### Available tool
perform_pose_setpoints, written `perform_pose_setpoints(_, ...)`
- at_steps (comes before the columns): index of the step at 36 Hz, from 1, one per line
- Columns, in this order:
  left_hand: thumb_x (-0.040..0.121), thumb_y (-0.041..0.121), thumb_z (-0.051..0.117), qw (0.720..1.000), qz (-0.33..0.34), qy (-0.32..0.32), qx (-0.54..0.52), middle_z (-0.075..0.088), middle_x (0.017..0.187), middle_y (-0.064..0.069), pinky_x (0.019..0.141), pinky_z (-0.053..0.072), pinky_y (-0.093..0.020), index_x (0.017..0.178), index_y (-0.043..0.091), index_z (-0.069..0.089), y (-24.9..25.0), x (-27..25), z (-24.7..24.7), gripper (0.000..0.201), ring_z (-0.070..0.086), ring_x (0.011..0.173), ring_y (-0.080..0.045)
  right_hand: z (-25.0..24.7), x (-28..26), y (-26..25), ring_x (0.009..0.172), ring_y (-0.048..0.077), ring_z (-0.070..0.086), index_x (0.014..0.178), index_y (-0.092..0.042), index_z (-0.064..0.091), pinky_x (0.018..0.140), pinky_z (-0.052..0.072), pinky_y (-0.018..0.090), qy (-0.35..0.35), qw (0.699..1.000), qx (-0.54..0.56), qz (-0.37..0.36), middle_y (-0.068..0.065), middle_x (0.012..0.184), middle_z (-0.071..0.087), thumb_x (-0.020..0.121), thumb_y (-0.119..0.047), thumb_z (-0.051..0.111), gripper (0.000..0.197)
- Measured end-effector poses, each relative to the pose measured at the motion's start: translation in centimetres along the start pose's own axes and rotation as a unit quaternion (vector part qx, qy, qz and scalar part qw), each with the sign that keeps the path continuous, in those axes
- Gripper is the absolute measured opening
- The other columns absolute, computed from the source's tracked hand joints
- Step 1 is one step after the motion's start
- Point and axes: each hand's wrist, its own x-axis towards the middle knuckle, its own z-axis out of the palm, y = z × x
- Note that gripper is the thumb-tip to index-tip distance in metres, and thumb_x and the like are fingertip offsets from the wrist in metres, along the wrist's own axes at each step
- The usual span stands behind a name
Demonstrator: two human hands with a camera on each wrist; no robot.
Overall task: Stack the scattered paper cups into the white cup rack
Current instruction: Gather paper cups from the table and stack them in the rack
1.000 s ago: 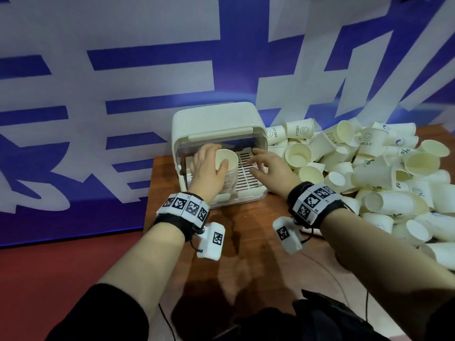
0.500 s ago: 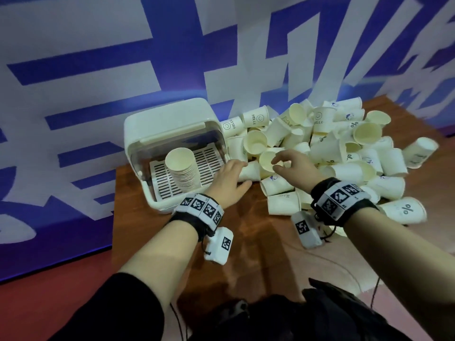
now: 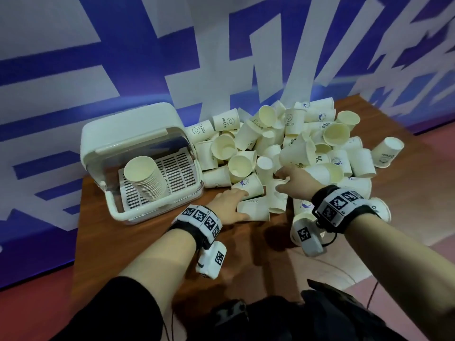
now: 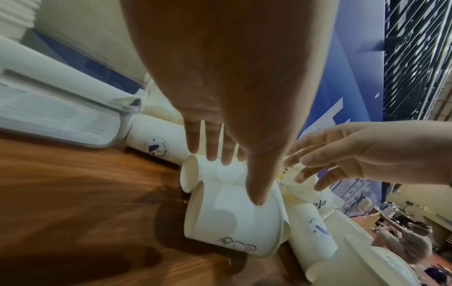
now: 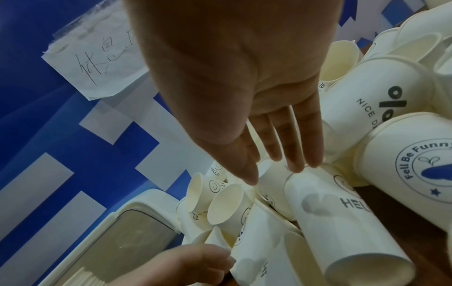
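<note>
The white cup rack (image 3: 138, 134) stands at the table's left with its lid up, and a leaning stack of nested paper cups (image 3: 145, 178) sits on its slotted tray. Loose paper cups (image 3: 307, 143) are heaped to its right. My left hand (image 3: 234, 203) reaches to the heap's near edge with straight fingers; its thumb rests on a lying cup (image 4: 232, 222) and its fingers (image 4: 212, 154) touch the cup behind. My right hand (image 3: 293, 178) is spread flat over the heap, its fingertips (image 5: 296, 164) touching a "HELLO" cup (image 5: 342, 222). Neither hand holds a cup.
The brown wooden table (image 3: 147, 242) ends at the left beside the rack and at the near edge. A blue and white banner wall (image 3: 123, 57) rises directly behind rack and heap. A lone cup (image 3: 386, 151) lies at the heap's far right.
My left hand let go of the cup stack in the rack and both hands moved right to the heap's near edge. The view has swung right with them.
</note>
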Motion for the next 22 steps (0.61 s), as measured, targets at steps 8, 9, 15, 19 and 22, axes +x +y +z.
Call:
perform_pose_setpoints(8,0.087,0.042,0.064,0.999,-0.025,-0.02,0.001,0.037,0.147,-0.005,0.109,0.026,-0.036,0.147,0.017,0.029,1.4,1.7,1.1,0.074,0.035,0.134,-0.024,0.2,1.8,1.0,0.123,0.025,0.046,0.139,-0.011,0.042,0.094,0.041,0.029,-0.053,0.998,-0.037,-0.007,0.01,0.135,0.051,0.082,-0.02,0.062,0.06)
perform_pose_setpoints(9,0.087,0.041,0.063,0.999,-0.031,-0.023,0.001,0.036,0.148,-0.005,0.109,0.026,-0.036,0.147,0.017,0.028,1.5,1.8,1.2,0.074,0.035,0.135,-0.024,0.3,2.0,1.1,0.124,0.026,0.044,0.139,-0.012,0.041,0.096,0.041,0.031,-0.059,0.997,-0.039,-0.006,0.01,0.135,0.051,0.082,-0.02,0.061,0.061)
perform_pose_setpoints(15,0.087,0.04,0.064,0.998,-0.061,-0.027,-0.001,0.035,0.149,-0.004,0.109,0.025,-0.036,0.148,0.018,0.026,1.6,2.6,2.3,0.075,0.035,0.135,-0.022,0.7,3.2,1.6,0.125,0.031,0.042,0.138,-0.01,0.04,0.103,0.039,0.04,-0.074,0.995,-0.073,-0.001,0.013,0.134,0.051,0.083,-0.024,0.059,0.061)
perform_pose_setpoints(19,0.086,0.039,0.065,0.997,-0.075,-0.032,0.0,0.037,0.148,-0.004,0.109,0.024,-0.036,0.147,0.019,0.028,1.7,2.8,2.7,0.074,0.035,0.134,-0.024,0.8,3.6,1.7,0.121,0.029,0.047,0.134,-0.01,0.046,0.102,0.04,0.038,-0.067,0.995,-0.074,-0.009,0.012,0.128,0.055,0.085,-0.021,0.056,0.051)
perform_pose_setpoints(22,0.086,0.039,0.065,0.995,-0.084,-0.043,-0.009,0.04,0.145,-0.003,0.108,0.024,-0.037,0.146,0.02,0.029,1.7,2.7,2.8,0.073,0.036,0.131,-0.025,0.8,3.8,1.8,0.114,0.027,0.049,0.122,-0.01,0.054,0.097,0.042,0.035,-0.064,0.994,-0.085,-0.015,0.008,0.117,0.058,0.085,-0.019,0.055,0.039)
